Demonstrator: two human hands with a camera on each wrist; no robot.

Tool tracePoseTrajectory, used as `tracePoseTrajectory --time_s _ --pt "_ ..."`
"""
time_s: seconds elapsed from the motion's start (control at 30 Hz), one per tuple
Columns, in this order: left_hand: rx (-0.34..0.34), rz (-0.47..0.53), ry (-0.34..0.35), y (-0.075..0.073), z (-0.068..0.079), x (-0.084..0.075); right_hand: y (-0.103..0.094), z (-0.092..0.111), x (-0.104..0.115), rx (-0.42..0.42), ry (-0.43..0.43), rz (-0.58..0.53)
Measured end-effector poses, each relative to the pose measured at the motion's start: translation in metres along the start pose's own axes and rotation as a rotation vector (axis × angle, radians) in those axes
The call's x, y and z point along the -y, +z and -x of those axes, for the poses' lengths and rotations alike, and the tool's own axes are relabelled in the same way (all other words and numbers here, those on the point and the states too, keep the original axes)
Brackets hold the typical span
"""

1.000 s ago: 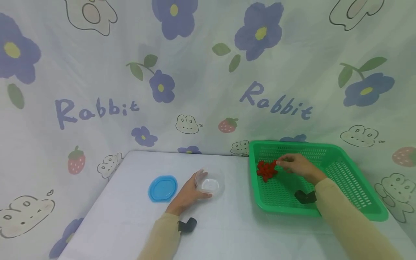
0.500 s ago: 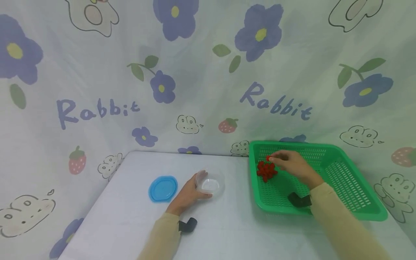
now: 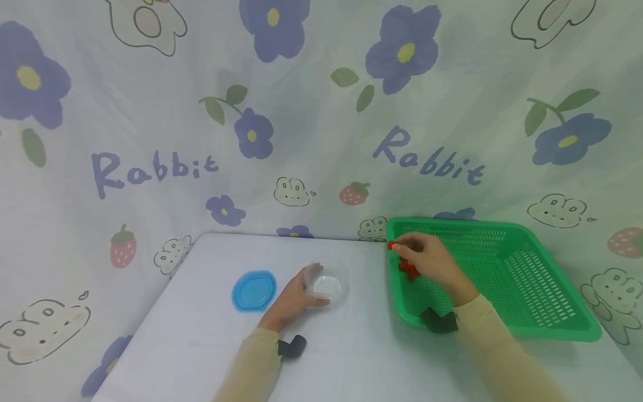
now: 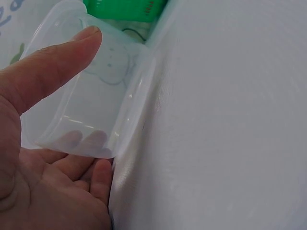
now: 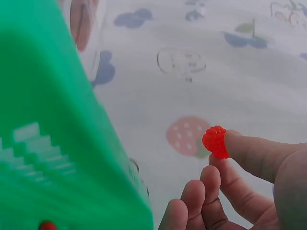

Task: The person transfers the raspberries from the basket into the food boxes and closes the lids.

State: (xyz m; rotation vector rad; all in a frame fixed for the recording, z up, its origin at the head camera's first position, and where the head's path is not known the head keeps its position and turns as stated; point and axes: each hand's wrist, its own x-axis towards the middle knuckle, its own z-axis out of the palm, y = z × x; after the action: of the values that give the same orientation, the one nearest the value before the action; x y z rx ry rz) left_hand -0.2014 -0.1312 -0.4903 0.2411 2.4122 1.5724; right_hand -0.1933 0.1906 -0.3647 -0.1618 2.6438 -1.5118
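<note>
One red piece (image 5: 214, 142), knobbly like a raspberry, was pinched between the thumb and forefinger of the right hand (image 3: 434, 262), whose remaining fingers were bent and held nothing that showed. In the head view the piece stood over the ten o'clock stretch of the rim of the green basket (image 3: 572, 335); how high above it could not be told. The relation that counted ran from that grasp to the clear container (image 3: 329, 286), which lay at eight o'clock from the piece, near but apart, across a strip of white bench (image 3: 366, 357). The piece looked squat, with no plain long axis, so its turn in the fingers seemed to matter little; the container stood upright on the bench, its mouth facing up. The left hand (image 3: 291, 301) was the nearer one to the container and gripped it from the nine o'clock side, thumb along one part of the wall and fingers round another, which left the three o'clock side, toward the basket, unblocked. A heap of similar red bits (image 3: 409, 269) lay inside the basket at five o'clock from the held piece, partly hidden by the right hand. A blue lid (image 3: 254, 290) lay on the bench at nine o'clock from the container, just beside the left hand.
</note>
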Motion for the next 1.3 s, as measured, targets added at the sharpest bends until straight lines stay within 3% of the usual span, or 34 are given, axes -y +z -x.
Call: tracePoseTrajectory --time_s 0.4,0.6,0.83,1.1,1.3 --pt "0.005 -0.01 0.009 0.003 -0.002 -0.002 0.045 0.003 0.013 -0.047 -0.025 -0.048" --pt "-0.004 -0.033 -0.008 0.003 -0.004 -0.004 0.069 -0.001 0.019 -0.09 -0.033 -0.009" --pt "-0.022 -0.055 -0.007 0.003 -0.005 -0.006 0.101 -0.003 0.027 -0.119 -0.105 0.04" --pt "-0.03 -0.034 -0.01 0.002 -0.005 -0.005 0.131 -0.004 0.02 -0.102 -0.152 0.024" --pt "-0.024 -0.021 -0.006 0.002 -0.003 -0.002 0.144 -0.007 0.014 -0.14 -0.166 0.099"
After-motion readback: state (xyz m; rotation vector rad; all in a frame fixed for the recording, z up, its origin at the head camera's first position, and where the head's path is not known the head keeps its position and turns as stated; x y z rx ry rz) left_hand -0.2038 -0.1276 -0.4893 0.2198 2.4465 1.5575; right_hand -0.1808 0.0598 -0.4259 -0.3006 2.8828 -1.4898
